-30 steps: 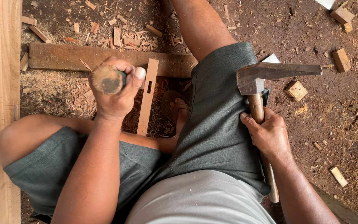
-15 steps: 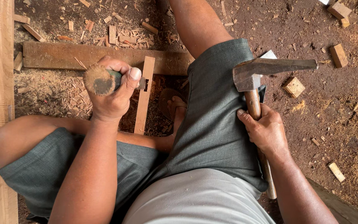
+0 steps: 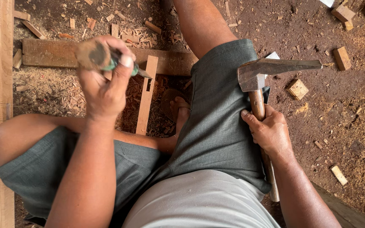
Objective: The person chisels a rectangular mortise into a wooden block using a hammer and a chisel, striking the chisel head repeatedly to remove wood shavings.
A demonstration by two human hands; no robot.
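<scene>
A seated woodworker's left hand is raised above a narrow, slotted pale wooden strip, fingers wrapped tight around a green-collared chisel with a worn wooden butt, its blade angled down toward the strip's upper end. To the right of the strip, across the thigh, the right hand grips the brown wooden handle of a steel-headed hammer, held upright.
</scene>
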